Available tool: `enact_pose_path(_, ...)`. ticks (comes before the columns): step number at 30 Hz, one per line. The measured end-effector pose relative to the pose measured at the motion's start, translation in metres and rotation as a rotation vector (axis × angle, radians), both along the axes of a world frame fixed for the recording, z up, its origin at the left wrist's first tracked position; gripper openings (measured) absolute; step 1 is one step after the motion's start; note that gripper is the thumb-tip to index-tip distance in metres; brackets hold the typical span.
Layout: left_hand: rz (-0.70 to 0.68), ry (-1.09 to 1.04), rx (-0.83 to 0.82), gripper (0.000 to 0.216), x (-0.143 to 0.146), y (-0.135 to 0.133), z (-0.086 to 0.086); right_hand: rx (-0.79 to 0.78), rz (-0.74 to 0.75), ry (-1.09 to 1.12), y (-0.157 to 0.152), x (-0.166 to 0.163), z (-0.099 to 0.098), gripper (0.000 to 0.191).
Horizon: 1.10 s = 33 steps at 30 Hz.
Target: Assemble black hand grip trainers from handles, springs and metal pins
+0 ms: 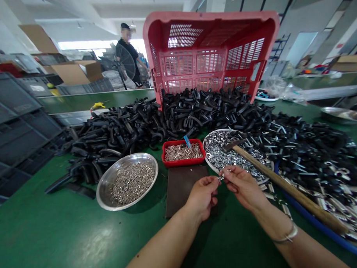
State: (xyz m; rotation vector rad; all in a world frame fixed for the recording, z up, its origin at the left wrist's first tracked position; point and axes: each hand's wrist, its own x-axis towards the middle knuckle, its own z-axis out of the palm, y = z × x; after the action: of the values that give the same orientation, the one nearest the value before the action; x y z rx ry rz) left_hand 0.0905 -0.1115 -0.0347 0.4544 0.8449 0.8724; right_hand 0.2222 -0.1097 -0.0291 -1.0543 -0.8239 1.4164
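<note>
My left hand (202, 197) and my right hand (241, 185) meet in front of me. Both pinch a small shiny metal part (220, 178) between thumb and fingers; its exact kind is too small to make out. Beneath and left of it lies a dark flat plate (178, 190) on the green table (91, 238). Just behind my right hand is a round white dish (209, 164) heaped with small shiny metal pieces (221, 152). A red tray (184, 163) of small metal pins (182, 152) sits beyond the plate.
A steel bowl (102, 195) of tiny metal parts stands left. A wooden-handled hammer (264, 170) lies across the dish and a blue-rimmed container (316, 225). Black curved parts (131, 126) pile up before a tipped red crate (276, 33). A person (131, 53) stands behind a fan.
</note>
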Motion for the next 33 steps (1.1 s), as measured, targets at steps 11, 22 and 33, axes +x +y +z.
enact_pose_path(11, 0.082, 0.046, 0.119, 0.041, 0.009, -0.007, -0.01, 0.08, -0.148, -0.343, -0.002, -0.008, 0.003, 0.03)
enact_pose_path(22, 0.006, 1.802, 0.815, 0.025, -0.057, 0.13, 0.051, 0.405, 0.039, -0.927, -0.007, 0.018, -0.001, 0.017)
enact_pose_path(33, -0.334, 1.961, 0.852, 0.031, -0.08, 0.258, 0.039, 0.353, 0.126, -0.884, 0.0, 0.023, -0.029, 0.014)
